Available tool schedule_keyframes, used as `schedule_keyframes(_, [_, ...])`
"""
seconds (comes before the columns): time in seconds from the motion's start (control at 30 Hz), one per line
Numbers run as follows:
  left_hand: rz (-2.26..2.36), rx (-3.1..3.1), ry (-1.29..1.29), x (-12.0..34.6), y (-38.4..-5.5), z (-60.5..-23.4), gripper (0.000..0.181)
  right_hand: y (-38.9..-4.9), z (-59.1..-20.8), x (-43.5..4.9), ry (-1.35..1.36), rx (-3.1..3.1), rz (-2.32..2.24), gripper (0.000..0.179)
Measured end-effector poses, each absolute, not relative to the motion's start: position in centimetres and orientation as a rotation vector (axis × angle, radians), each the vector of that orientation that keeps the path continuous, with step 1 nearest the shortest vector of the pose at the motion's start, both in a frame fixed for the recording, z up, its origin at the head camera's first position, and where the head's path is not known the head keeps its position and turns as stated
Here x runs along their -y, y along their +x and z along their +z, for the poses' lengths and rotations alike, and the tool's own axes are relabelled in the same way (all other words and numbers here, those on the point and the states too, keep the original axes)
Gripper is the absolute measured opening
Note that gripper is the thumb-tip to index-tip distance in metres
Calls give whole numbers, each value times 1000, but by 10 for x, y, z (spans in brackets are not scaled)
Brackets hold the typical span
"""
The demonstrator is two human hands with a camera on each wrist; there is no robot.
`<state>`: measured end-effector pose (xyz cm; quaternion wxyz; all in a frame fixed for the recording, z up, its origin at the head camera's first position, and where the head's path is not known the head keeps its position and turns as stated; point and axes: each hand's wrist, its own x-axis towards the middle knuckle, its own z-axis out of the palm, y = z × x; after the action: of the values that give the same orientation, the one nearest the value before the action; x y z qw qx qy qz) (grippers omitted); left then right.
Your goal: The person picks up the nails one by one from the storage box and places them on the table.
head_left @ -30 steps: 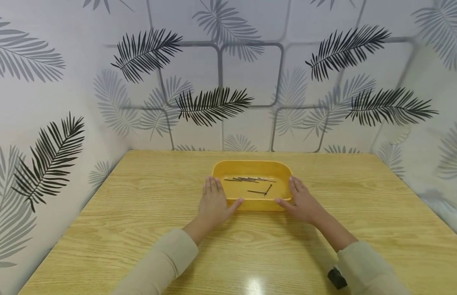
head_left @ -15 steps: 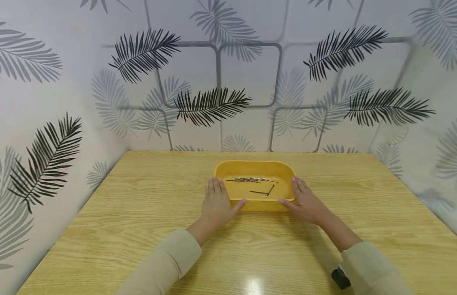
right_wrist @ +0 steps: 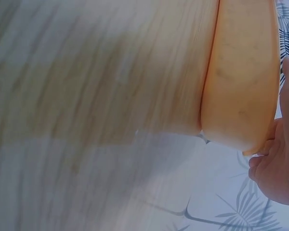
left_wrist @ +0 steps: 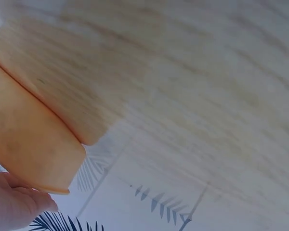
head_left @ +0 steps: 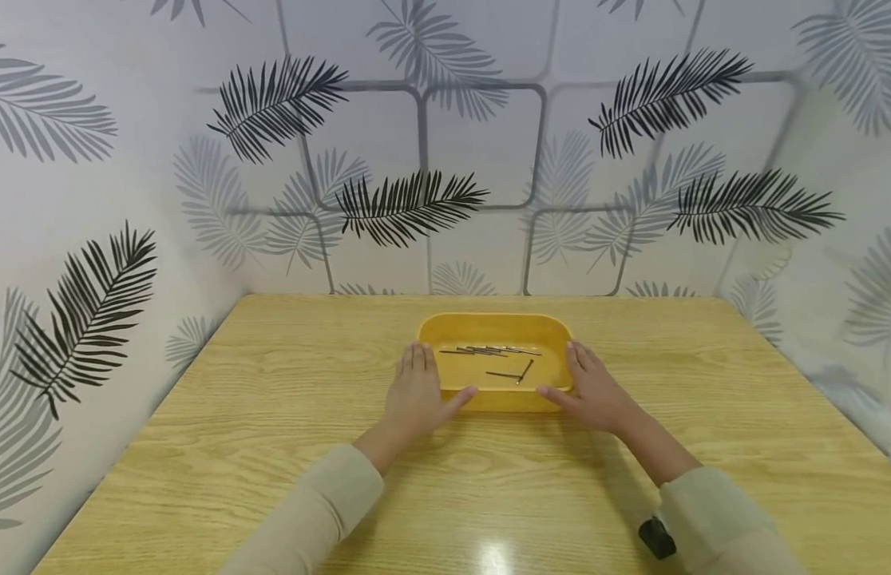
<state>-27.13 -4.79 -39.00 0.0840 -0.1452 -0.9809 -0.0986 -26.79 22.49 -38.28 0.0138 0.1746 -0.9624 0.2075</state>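
Observation:
A yellow plastic tray (head_left: 499,401) stands on the wooden table, towards its far side. Inside it lie several dark metal nails (head_left: 481,350) in a loose row at the back, and a few more (head_left: 520,374) near the front. My left hand (head_left: 417,395) holds the tray's left front corner, fingers along the side and thumb on the front wall. The right hand (head_left: 596,397) grips the opposite corner in the same manner. Both wrist views show the tray's outer wall (left_wrist: 38,130) with fingertips at its rim; the nails are hidden there.
The wooden table (head_left: 273,415) reaches back to a wall (head_left: 481,255) with a leaf pattern. A small black object (head_left: 657,537) is at the right sleeve's cuff (head_left: 693,499).
The tray and both hands have shifted very slightly right across the table, mostly in the first half second. Both hands keep their places on the corners, and the nails lie much as before.

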Motion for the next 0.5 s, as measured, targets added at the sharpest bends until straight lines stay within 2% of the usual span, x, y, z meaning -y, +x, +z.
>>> schedule_keyframes(0.27, [-398, 2944, -529, 52, -276, -385, 99, -272, -383, -216, 553, 2977, 597, 92])
schedule_keyframes(0.5, [-362, 2952, -548, 54, -278, -385, 99, -270, -385, -211, 563, 2924, 681, 103])
